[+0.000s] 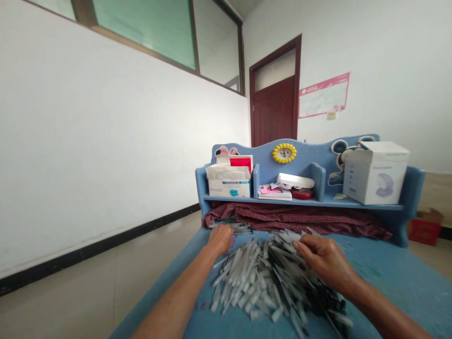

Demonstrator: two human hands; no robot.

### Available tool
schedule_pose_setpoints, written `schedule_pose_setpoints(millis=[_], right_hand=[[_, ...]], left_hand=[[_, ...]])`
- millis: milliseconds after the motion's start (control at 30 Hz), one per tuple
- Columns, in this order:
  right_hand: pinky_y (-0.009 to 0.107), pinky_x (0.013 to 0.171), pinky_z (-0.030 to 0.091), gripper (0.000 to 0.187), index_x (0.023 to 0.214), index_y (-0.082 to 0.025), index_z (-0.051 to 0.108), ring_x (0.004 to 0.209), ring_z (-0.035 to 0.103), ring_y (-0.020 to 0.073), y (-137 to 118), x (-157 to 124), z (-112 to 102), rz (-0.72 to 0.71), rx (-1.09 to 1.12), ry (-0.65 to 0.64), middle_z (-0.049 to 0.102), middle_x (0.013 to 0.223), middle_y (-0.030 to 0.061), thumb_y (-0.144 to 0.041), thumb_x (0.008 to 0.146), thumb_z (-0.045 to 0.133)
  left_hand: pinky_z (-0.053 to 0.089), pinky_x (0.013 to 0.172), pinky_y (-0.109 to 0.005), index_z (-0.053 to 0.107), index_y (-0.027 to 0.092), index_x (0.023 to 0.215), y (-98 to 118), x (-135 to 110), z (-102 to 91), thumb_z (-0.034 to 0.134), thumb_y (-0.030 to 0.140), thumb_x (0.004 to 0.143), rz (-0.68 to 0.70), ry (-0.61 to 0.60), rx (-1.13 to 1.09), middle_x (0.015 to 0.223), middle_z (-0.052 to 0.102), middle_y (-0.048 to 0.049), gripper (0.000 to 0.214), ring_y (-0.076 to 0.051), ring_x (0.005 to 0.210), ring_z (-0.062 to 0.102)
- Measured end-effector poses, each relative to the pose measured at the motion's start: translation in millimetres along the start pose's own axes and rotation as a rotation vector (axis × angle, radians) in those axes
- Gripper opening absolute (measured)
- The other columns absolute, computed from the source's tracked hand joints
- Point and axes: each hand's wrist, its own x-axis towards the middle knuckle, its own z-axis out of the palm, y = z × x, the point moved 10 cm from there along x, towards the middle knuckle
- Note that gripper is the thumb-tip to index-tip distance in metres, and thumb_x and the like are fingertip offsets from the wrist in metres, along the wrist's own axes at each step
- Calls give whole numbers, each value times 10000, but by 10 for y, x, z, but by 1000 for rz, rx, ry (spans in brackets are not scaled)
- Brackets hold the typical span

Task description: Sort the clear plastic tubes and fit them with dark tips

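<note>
Head view: I have the heap of slender pieces on the blue surface, between the two forearms and in front of the checked cloth. Long axes are not uniform. On the left side of the heap most pieces slant from upper right to lower left, one end toward me; through the middle and right, many run from upper left to lower right, so the whole spreads like a loose fan. A small bundle lies apart, behind and left, its long axis roughly crosswise, alongside the cloth. Appearance: narrow and straight, mostly frosted whitish-grey and translucent, some with broader, flat-looking near ends; dark strands show through the middle, and the lower right is nearly black. Finer detail is blurred. Hands well apart: left hand curled at the left end of the bundle, right hand with thumb and fingers brought together at the heap's upper right edge. I cannot tell whether either is gripping a piece.
</note>
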Motion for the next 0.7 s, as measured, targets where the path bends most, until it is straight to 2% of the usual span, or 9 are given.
schedule_pose_setpoints(millis=[133, 367, 567, 700], right_hand=[[230, 500, 280, 390, 551, -187, 418, 498, 377, 105, 90, -40, -12, 20, 25, 30, 358, 513, -39, -426, 858, 401], [243, 491, 292, 392, 541, -195, 416, 493, 357, 110, 89, -115, -127, 8, 10, 112, 347, 507, -30, -431, 854, 425], [251, 500, 291, 400, 542, -193, 419, 494, 368, 111, 118, -121, -89, 19, 0, 84, 366, 510, -27, -427, 865, 408], [243, 502, 293, 389, 535, -190, 412, 501, 365, 107, 107, -105, -123, 22, 16, 112, 363, 511, -30, -405, 860, 418]], left_hand=[[440, 849, -331, 668, 156, 916, 2, 15, 20, 469, 67, 779, 27, 15, 16, 1010, 629, -121, 257, -242, 1006, 565], [434, 805, -314, 665, 151, 769, -28, 22, -16, 500, 138, 760, 51, 9, -23, 933, 629, -125, 166, -255, 964, 568], [404, 698, -275, 609, 162, 708, -8, -75, -163, 494, 168, 770, 117, 23, -129, 792, 624, -69, 131, -214, 812, 590], [369, 621, -217, 574, 162, 733, 147, -189, -368, 447, 178, 792, 195, 26, -230, 725, 600, -10, 141, -150, 714, 567]])
